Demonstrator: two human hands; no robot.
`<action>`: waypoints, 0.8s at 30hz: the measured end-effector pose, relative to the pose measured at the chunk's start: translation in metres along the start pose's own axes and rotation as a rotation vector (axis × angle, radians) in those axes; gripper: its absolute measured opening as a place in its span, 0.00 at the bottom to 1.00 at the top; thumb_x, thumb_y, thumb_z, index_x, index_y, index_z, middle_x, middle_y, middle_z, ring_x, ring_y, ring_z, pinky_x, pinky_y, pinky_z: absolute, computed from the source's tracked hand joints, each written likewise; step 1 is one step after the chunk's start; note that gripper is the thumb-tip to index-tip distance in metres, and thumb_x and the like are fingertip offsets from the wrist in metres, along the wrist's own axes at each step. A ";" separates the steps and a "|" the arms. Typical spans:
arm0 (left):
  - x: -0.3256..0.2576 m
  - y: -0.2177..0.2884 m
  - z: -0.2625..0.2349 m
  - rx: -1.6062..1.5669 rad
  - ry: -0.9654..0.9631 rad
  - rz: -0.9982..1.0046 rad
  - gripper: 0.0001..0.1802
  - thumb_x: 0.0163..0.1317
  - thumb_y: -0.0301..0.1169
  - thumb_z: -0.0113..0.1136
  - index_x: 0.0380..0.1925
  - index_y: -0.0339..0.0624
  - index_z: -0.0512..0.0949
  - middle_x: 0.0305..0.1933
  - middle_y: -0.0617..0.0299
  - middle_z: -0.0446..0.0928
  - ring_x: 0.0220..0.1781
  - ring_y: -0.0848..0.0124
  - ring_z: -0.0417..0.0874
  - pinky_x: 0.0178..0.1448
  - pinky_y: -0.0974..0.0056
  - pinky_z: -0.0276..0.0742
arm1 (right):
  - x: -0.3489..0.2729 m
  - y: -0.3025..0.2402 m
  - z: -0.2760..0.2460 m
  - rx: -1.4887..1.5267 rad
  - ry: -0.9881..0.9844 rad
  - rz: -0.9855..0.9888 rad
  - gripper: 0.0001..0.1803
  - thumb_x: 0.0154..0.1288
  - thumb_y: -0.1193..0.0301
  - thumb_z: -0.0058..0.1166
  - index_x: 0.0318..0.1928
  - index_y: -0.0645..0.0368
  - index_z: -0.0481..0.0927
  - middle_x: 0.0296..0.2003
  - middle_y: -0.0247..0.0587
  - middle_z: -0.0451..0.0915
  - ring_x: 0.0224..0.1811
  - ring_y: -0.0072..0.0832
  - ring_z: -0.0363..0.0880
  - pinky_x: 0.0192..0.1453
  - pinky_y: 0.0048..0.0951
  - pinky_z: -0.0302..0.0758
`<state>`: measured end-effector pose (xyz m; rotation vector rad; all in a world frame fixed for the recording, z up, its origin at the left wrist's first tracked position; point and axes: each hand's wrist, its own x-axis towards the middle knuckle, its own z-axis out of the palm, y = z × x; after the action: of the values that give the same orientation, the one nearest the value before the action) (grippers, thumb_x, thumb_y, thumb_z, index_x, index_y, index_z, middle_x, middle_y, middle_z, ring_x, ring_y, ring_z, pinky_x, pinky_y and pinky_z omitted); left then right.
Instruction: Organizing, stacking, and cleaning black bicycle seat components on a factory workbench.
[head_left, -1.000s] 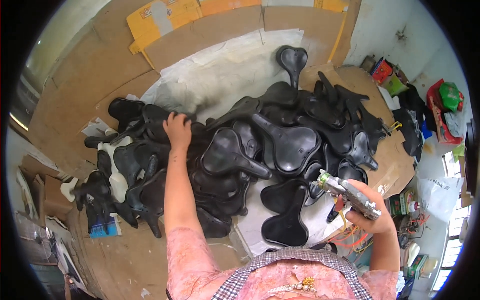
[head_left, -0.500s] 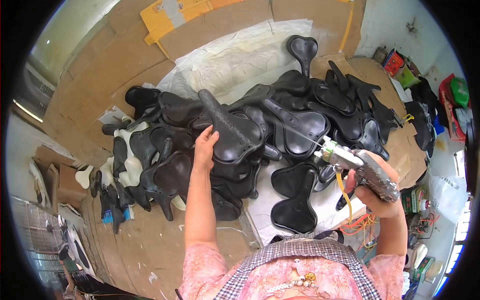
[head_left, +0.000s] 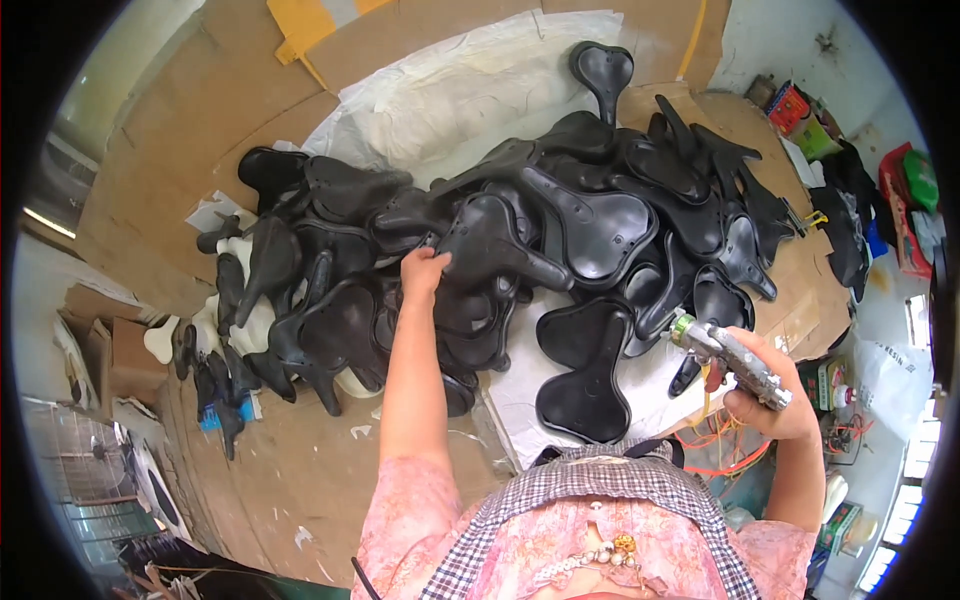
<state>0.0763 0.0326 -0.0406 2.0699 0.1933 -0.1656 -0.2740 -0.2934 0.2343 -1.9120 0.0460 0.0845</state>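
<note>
My left hand (head_left: 424, 274) pinches the edge of a black bicycle saddle (head_left: 484, 236) above the pile. Its wide end faces up and left, and its nose points to the lower right. In my right hand (head_left: 775, 385) is a metal spray gun (head_left: 738, 362), crusted with old residue, its green-ringed nozzle aimed left toward the saddles. A yellow hose (head_left: 706, 392) hangs below the gun. Just left of the nozzle lie a glossy black saddle (head_left: 598, 230) and another black saddle (head_left: 585, 400) on white sheeting.
Many black saddles, some with pale undersides, are heaped across the bench. Cardboard (head_left: 200, 190) lines the back, with white sheeting (head_left: 470, 100) against it. One saddle (head_left: 603, 70) stands at the far edge. Orange cords (head_left: 730, 455) hang near my right arm. A plastic bag (head_left: 895, 385) is at the right.
The saddle in my left hand has turned, its nose swinging from upper left to lower right. The fine spray at the nozzle is no longer visible. The spray gun has dropped slightly and moved right.
</note>
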 end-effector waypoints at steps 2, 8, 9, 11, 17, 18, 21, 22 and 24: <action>0.006 -0.001 0.005 -0.023 -0.130 -0.094 0.35 0.43 0.40 0.72 0.48 0.28 0.74 0.48 0.45 0.78 0.50 0.57 0.80 0.55 0.60 0.73 | -0.004 -0.002 -0.001 -0.005 0.003 -0.020 0.34 0.57 0.62 0.63 0.60 0.66 0.66 0.36 0.39 0.78 0.37 0.26 0.76 0.45 0.29 0.73; -0.033 0.003 0.036 0.229 0.350 -0.033 0.30 0.42 0.40 0.73 0.43 0.32 0.75 0.47 0.47 0.78 0.50 0.54 0.80 0.50 0.56 0.74 | -0.013 0.004 -0.007 -0.010 0.060 -0.052 0.31 0.56 0.68 0.64 0.60 0.62 0.69 0.35 0.37 0.79 0.35 0.22 0.77 0.38 0.22 0.73; -0.037 0.008 0.027 -0.185 0.168 -0.196 0.25 0.44 0.36 0.72 0.42 0.37 0.76 0.44 0.53 0.79 0.47 0.60 0.81 0.44 0.58 0.74 | -0.016 0.004 -0.008 -0.005 0.056 -0.051 0.31 0.56 0.68 0.64 0.60 0.62 0.69 0.35 0.37 0.79 0.35 0.22 0.77 0.38 0.22 0.73; -0.040 0.028 0.014 -0.648 -0.014 -0.327 0.16 0.49 0.27 0.68 0.39 0.47 0.78 0.36 0.68 0.80 0.33 0.76 0.79 0.26 0.67 0.67 | -0.017 0.007 -0.015 -0.079 0.018 -0.083 0.31 0.55 0.69 0.64 0.59 0.63 0.69 0.34 0.36 0.79 0.34 0.22 0.77 0.38 0.23 0.74; -0.035 0.053 -0.030 -0.657 -0.084 -0.065 0.07 0.52 0.26 0.67 0.33 0.45 0.82 0.29 0.69 0.80 0.27 0.80 0.77 0.23 0.71 0.64 | -0.020 -0.010 -0.027 -0.199 -0.042 -0.015 0.30 0.48 0.76 0.63 0.56 0.61 0.74 0.33 0.35 0.79 0.31 0.22 0.77 0.39 0.24 0.74; -0.038 0.058 -0.034 -0.600 -0.102 -0.048 0.07 0.53 0.27 0.66 0.34 0.45 0.82 0.30 0.69 0.80 0.26 0.79 0.78 0.25 0.73 0.66 | -0.014 -0.011 -0.026 -0.196 -0.030 -0.082 0.29 0.48 0.75 0.62 0.56 0.60 0.74 0.34 0.35 0.80 0.31 0.23 0.78 0.38 0.24 0.74; -0.048 0.074 -0.034 -0.536 -0.115 -0.032 0.08 0.54 0.28 0.64 0.36 0.44 0.82 0.31 0.69 0.80 0.27 0.79 0.79 0.28 0.74 0.69 | -0.009 -0.011 -0.022 -0.177 -0.004 -0.183 0.31 0.54 0.63 0.65 0.56 0.63 0.72 0.30 0.37 0.79 0.28 0.24 0.78 0.36 0.26 0.75; -0.047 0.071 -0.035 -0.500 -0.138 0.005 0.09 0.54 0.27 0.64 0.36 0.43 0.82 0.31 0.68 0.80 0.27 0.78 0.79 0.29 0.73 0.69 | -0.009 -0.012 -0.020 -0.149 0.049 -0.240 0.30 0.51 0.67 0.64 0.56 0.63 0.73 0.33 0.39 0.80 0.29 0.24 0.79 0.37 0.26 0.75; -0.048 0.068 -0.040 -0.465 -0.154 0.041 0.09 0.54 0.27 0.64 0.37 0.43 0.82 0.31 0.68 0.80 0.28 0.78 0.79 0.29 0.73 0.69 | -0.010 -0.016 -0.019 -0.075 0.087 -0.294 0.29 0.48 0.71 0.64 0.54 0.63 0.75 0.36 0.40 0.81 0.29 0.24 0.80 0.37 0.25 0.75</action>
<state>0.0452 0.0322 0.0460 1.5899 0.0836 -0.2303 -0.2819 -0.3064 0.2564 -1.9762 -0.1813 -0.1979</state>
